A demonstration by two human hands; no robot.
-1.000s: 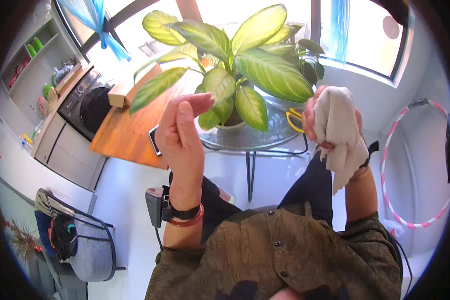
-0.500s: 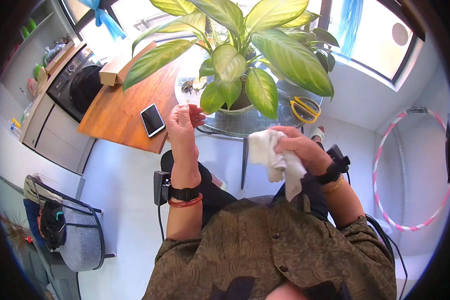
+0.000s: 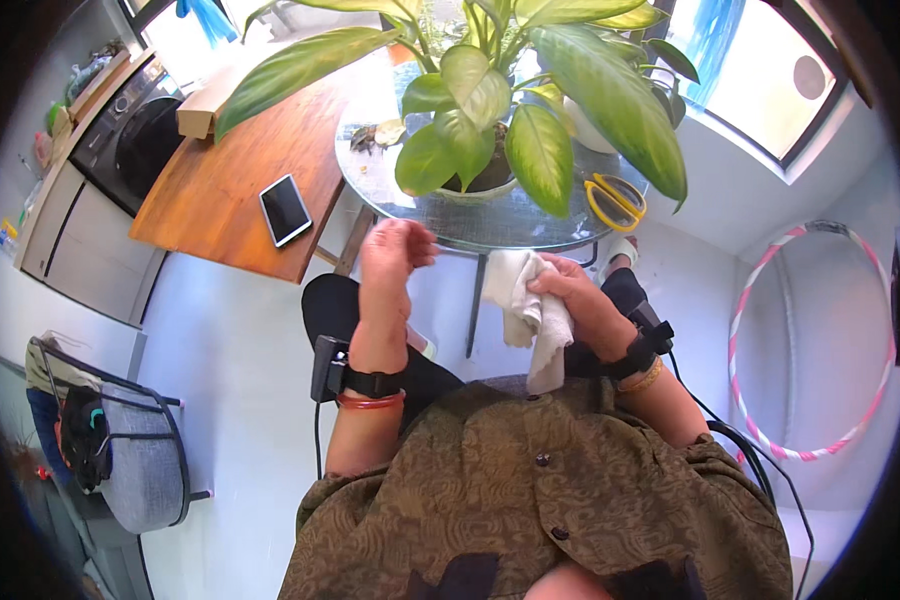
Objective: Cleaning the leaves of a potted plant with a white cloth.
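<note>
In my right hand (image 3: 588, 308) a crumpled white cloth (image 3: 530, 300) is gripped, its loose end hanging down over my lap. My left hand (image 3: 398, 248) is raised just off the near edge of a round glass table (image 3: 530, 232), its fingers curled in; whatever they may hold is hidden. On that table stands a potted plant with broad green and yellow leaves (image 3: 538, 160). Yellow-handled scissors (image 3: 616, 202) lie to the right of its pot (image 3: 475, 190). Left of the pot rest some dry, withered plant scraps (image 3: 364, 138).
A wooden table (image 3: 235, 190) on the left carries a white phone (image 3: 285, 210) and a cardboard box (image 3: 198, 115). A grey chair (image 3: 142, 455) with clothes stands at the lower left. A pink and white hoop (image 3: 738, 370) leans at the right wall.
The view has shifted, so the tables and plant sit differently. My left hand has drawn back from the plant and its fingers curl more. The cloth has come nearer my left hand.
</note>
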